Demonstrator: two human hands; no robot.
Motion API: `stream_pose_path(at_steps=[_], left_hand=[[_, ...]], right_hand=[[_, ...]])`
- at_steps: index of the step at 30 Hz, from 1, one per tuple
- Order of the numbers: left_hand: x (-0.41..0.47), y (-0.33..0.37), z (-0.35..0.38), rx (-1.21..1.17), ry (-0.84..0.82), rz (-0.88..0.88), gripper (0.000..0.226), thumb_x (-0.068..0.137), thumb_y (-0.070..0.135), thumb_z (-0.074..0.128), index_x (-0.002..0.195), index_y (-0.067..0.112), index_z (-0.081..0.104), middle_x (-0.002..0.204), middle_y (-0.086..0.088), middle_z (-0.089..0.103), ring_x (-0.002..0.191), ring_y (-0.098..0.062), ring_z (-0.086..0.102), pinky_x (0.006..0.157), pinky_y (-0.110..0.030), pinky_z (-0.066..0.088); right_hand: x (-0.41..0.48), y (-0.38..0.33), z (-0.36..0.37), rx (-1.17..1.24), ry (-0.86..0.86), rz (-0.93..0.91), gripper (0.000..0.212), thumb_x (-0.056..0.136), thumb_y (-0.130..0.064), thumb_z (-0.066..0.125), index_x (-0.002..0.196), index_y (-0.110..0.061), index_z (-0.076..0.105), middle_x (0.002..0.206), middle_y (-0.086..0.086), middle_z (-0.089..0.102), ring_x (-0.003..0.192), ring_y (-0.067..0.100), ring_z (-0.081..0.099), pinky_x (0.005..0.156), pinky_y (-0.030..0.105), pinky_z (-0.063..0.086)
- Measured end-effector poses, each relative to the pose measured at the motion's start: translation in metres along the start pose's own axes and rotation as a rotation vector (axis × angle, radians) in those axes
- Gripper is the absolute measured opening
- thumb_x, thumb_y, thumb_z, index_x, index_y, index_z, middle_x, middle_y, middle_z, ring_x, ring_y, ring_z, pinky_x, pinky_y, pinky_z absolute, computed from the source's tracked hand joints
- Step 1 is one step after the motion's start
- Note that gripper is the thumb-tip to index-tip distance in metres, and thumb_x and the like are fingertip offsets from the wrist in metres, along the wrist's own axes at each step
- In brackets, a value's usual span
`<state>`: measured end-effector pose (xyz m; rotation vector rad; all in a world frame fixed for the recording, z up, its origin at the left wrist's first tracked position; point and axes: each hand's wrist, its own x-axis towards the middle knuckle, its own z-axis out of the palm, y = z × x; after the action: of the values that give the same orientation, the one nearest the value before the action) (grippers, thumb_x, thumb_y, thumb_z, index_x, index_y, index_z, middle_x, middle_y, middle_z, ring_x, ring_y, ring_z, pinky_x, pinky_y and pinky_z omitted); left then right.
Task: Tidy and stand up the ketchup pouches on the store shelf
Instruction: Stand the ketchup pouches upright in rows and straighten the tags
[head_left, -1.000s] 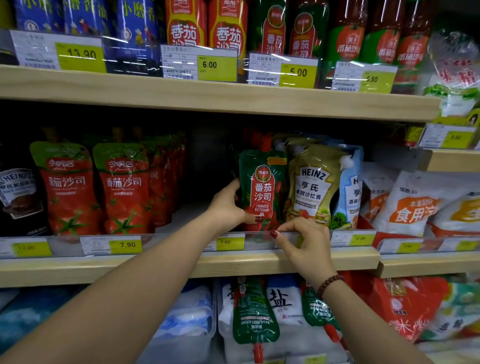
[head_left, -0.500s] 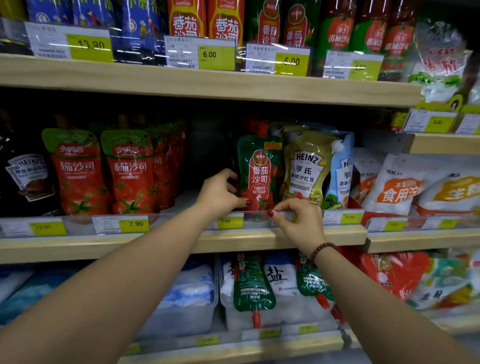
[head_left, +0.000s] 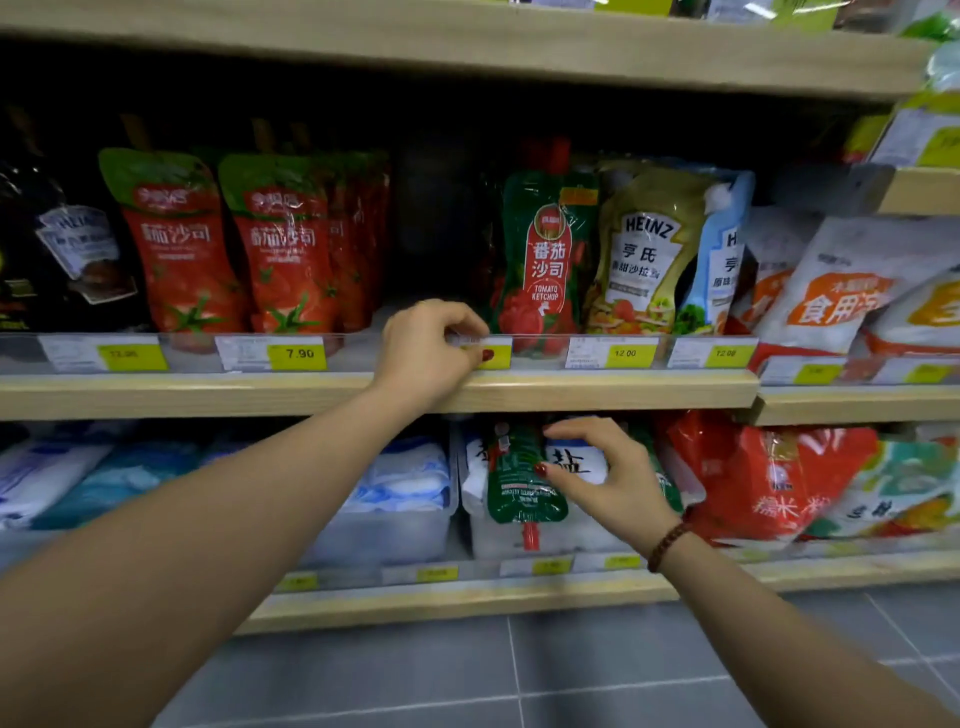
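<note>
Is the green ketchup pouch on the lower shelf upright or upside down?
Upside down: the green pouch has its red cap pointing down.

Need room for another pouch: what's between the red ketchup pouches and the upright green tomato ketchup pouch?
Head view: bare, dark shelf between red ketchup pouches and upright green tomato ketchup pouch; left hand grips the price rail in front.

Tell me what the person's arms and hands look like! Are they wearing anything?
Both arms are bare, with no sleeves in view. The left hand and the right hand have fingernails painted glossy red. On the right wrist sits a bracelet of round, dark reddish-brown beads. The left wrist shows no bracelet or watch.
</note>
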<state>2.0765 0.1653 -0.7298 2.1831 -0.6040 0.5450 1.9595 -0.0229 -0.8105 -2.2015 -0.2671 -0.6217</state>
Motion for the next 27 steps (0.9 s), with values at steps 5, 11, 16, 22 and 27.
stream_pose_path(at_steps=[5,11,16,22,27], left_hand=[[0.0,-0.005,0.007,-0.024,0.089,0.008,0.015,0.068,0.018,0.076,0.079,0.028,0.074,0.075,0.013,0.062,0.079,-0.01,0.06,0.075,-0.022,0.045],[-0.001,-0.005,0.01,-0.065,0.144,-0.018,0.013,0.067,0.02,0.076,0.077,0.028,0.074,0.069,0.018,0.057,0.071,0.0,0.054,0.067,-0.01,0.037],[-0.002,-0.004,0.011,-0.069,0.146,-0.014,0.013,0.068,0.021,0.075,0.075,0.031,0.072,0.07,0.019,0.056,0.076,-0.004,0.057,0.072,-0.017,0.042],[-0.002,-0.003,0.01,-0.054,0.144,-0.006,0.013,0.069,0.021,0.075,0.077,0.03,0.072,0.072,0.017,0.056,0.077,-0.006,0.057,0.073,-0.02,0.042],[-0.001,-0.002,0.007,-0.075,0.111,-0.017,0.013,0.068,0.024,0.076,0.075,0.032,0.07,0.075,0.015,0.059,0.08,-0.008,0.059,0.076,-0.022,0.044]], right_hand=[[-0.021,0.028,0.021,-0.188,-0.285,0.038,0.071,0.059,-0.042,0.082,0.123,-0.026,0.054,0.136,-0.006,0.047,0.127,0.013,0.039,0.108,0.037,0.031],[-0.027,0.049,0.041,-0.295,-0.347,-0.003,0.078,0.066,-0.024,0.078,0.135,-0.023,0.042,0.146,-0.002,0.032,0.133,0.017,0.028,0.11,0.034,0.026],[-0.03,0.054,0.044,-0.404,-0.289,-0.117,0.065,0.076,-0.003,0.065,0.135,-0.019,0.044,0.144,0.004,0.039,0.131,0.024,0.036,0.109,0.039,0.031],[-0.024,0.037,0.039,-0.516,-0.147,-0.293,0.047,0.072,-0.001,0.072,0.118,-0.008,0.062,0.121,0.012,0.062,0.108,0.029,0.06,0.089,0.045,0.051],[-0.007,0.011,0.025,-0.521,0.048,-0.471,0.028,0.093,-0.012,0.044,0.101,-0.003,0.069,0.102,0.011,0.071,0.09,0.026,0.068,0.075,0.038,0.056]])
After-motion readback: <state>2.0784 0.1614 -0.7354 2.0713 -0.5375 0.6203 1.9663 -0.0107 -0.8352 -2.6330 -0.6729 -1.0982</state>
